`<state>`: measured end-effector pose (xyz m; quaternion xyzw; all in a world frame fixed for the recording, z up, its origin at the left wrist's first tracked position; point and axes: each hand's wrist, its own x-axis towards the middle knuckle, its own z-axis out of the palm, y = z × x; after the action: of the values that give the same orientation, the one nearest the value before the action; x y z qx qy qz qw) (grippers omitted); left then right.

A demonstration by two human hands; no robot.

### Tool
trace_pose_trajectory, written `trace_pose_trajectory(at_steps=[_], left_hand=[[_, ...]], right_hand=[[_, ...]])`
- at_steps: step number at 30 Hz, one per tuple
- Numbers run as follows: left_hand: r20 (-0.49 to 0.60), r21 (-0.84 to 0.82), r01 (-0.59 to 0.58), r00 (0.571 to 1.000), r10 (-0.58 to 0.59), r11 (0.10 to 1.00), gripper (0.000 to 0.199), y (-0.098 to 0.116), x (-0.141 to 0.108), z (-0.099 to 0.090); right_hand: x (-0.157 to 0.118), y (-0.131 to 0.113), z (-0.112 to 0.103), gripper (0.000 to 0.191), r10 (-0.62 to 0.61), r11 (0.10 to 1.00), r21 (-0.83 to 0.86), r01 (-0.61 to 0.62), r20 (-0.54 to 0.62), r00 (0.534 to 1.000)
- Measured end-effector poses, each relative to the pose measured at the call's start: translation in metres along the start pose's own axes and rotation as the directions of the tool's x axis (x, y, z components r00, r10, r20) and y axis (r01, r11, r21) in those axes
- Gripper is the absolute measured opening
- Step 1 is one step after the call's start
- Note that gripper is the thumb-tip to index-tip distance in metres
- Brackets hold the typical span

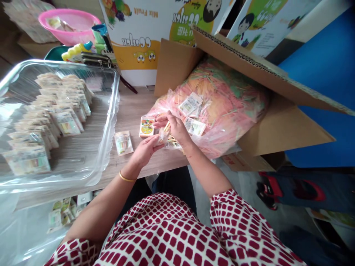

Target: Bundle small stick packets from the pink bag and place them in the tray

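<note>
My left hand point(146, 149) is closed on the edge of a small clear packet point(163, 137). Close above it, my right hand point(177, 127) pinches a few thin pale sticks point(166, 127) at the packet's mouth. A stack of printed cards point(146, 126) with fruit pictures lies just beyond my left hand. To its left, a filled packet point(124, 143) rests flat on the table. Loose sticks point(174, 143) lie under my right wrist. A large plastic bag of pink, orange and green sticks point(222, 99) spreads behind it, with several filled packets point(191, 105) on top.
A clear plastic tray point(109, 122) with rows of filled packets stands at the left. An open cardboard box point(277, 127) surrounds the bag on the right. Printed cartons point(138, 40) stand behind. A pink bowl point(69, 37) and a zipped pouch point(97, 60) sit at the back left.
</note>
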<state>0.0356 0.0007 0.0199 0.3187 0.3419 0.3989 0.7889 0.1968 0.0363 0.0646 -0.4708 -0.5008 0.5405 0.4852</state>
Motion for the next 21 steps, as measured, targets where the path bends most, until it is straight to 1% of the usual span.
trace_pose_trajectory(at_steps=[2, 5, 7, 8, 10, 13, 16, 19, 21], left_hand=[[0.001, -0.029, 0.020, 1.000, -0.020, 0.999, 0.033, 0.002, -0.001, 0.000], [-0.021, -0.054, 0.037, 0.999, -0.038, 0.998, 0.026, 0.002, -0.001, 0.000], [-0.021, -0.056, 0.041, 0.999, -0.042, 0.998, 0.024, 0.001, -0.001, 0.000], [-0.014, -0.055, 0.044, 0.999, -0.045, 0.998, 0.024, 0.000, 0.000, 0.000], [-0.002, -0.050, 0.048, 0.999, -0.048, 0.998, 0.026, -0.001, 0.000, 0.001], [-0.006, -0.042, 0.039, 0.999, -0.039, 0.998, 0.026, -0.002, 0.002, 0.001], [-0.025, -0.057, 0.039, 0.999, -0.041, 0.998, 0.024, -0.002, 0.002, 0.000], [-0.033, -0.068, 0.057, 0.998, -0.060, 0.996, 0.024, -0.002, 0.000, -0.001], [-0.027, -0.048, 0.063, 0.998, -0.064, 0.997, 0.026, -0.001, -0.001, -0.001]], right_hand=[[-0.005, 0.003, -0.002, 0.063, -0.008, 1.000, -0.016, 0.009, 0.009, 1.000], [-0.011, 0.005, -0.005, 0.055, -0.040, 0.999, -0.034, 0.043, 0.089, 0.995], [-0.013, 0.006, -0.007, 0.051, -0.033, 0.999, -0.016, 0.036, 0.138, 0.990], [-0.014, 0.006, -0.008, 0.052, -0.028, 1.000, 0.002, 0.028, 0.145, 0.989], [-0.013, 0.005, -0.008, 0.056, -0.032, 0.999, 0.016, 0.030, 0.114, 0.993], [-0.014, 0.004, -0.007, 0.061, -0.067, 0.996, -0.059, 0.071, 0.069, 0.995], [-0.017, 0.003, -0.005, 0.060, -0.112, 0.984, -0.128, 0.123, 0.091, 0.990], [-0.018, 0.006, -0.005, 0.064, -0.068, 0.986, -0.144, 0.085, 0.116, 0.991], [-0.016, 0.009, -0.006, 0.067, -0.051, 0.985, -0.157, 0.068, 0.108, 0.993]])
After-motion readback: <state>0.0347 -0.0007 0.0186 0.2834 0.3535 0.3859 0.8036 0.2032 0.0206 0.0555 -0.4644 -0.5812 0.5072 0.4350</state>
